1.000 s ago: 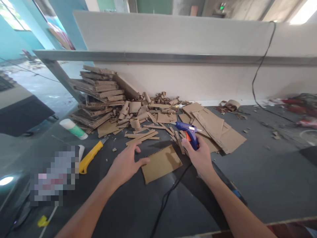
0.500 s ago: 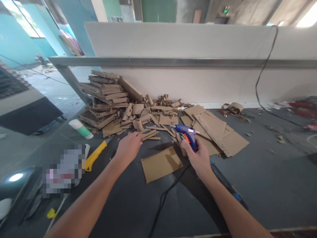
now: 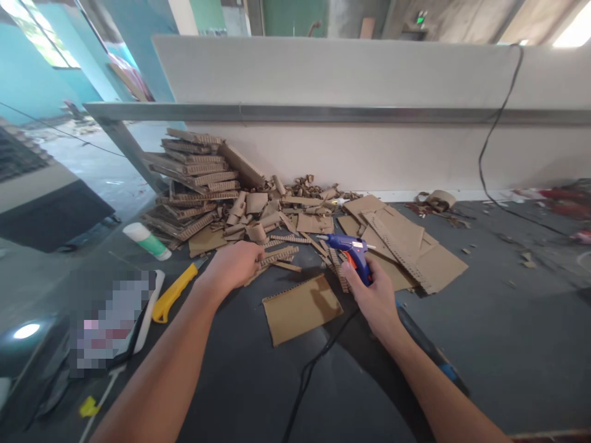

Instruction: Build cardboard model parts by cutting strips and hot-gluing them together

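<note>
My right hand (image 3: 373, 295) grips a blue glue gun (image 3: 351, 252) with an orange trigger, its nozzle pointing left over cardboard scraps. Its black cord (image 3: 314, 369) trails toward me across the dark table. My left hand (image 3: 233, 264) is closed on a narrow corrugated cardboard strip (image 3: 279, 255), lifting one end off the table. A flat rectangular cardboard piece (image 3: 302, 307) lies between my two hands.
A stack of corrugated cardboard sheets (image 3: 189, 184) and a heap of curled offcuts (image 3: 286, 203) sit against the white partition (image 3: 369, 154). Larger cardboard sheets (image 3: 406, 246) lie right of the gun. A yellow utility knife (image 3: 173, 294) and a white-green glue bottle (image 3: 146, 241) lie at left.
My left hand moved forward from the flat cardboard piece to the strips and closed on one. My right hand with the glue gun stayed nearly still.
</note>
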The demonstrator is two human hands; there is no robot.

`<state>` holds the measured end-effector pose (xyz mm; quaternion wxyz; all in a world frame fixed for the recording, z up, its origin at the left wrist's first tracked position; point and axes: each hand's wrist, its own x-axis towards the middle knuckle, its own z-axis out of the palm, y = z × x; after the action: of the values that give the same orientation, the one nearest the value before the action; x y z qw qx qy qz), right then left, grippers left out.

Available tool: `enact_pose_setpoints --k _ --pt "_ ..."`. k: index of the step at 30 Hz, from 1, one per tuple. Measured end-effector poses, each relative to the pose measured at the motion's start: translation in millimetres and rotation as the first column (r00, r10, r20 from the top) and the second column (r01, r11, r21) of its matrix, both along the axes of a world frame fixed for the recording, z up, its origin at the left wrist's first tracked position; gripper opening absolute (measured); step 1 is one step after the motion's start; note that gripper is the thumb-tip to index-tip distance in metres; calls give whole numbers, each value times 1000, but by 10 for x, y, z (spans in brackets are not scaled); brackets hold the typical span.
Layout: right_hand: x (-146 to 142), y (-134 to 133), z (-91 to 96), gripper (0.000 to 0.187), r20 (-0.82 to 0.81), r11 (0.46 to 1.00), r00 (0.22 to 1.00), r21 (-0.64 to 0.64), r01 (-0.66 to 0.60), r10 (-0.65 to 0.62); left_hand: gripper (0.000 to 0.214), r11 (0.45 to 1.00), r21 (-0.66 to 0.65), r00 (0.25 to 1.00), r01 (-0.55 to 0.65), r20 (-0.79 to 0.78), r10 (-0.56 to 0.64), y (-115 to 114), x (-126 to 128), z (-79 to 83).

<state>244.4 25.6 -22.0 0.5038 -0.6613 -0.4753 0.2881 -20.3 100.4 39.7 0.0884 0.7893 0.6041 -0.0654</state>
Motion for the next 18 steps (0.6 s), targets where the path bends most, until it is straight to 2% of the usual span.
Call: enact_pose_setpoints --k 4,7,10,14,18 --pt "-6 -1 15 58 -24 1000 1000 -18 3 -4 9 1000 -4 999 0 43 0 37 -100 124" --pt "-7 0 -8 60 -52 1000 999 -14 -7 6 11 996 -92 996 23 90 -14 103 -178 193" --pt "-4 4 -52 62 -77 1000 997 14 -6 7 14 984 -168 993 52 109 -34 172 -247 227" --pt "10 4 -94 57 -60 999 998 29 -15 16 15 980 -178 989 86 135 -63 221 -309 249" --pt "26 -6 -95 52 -21 1000 1000 5 -18 18 17 977 -205 987 59 160 -26 214 -345 306"
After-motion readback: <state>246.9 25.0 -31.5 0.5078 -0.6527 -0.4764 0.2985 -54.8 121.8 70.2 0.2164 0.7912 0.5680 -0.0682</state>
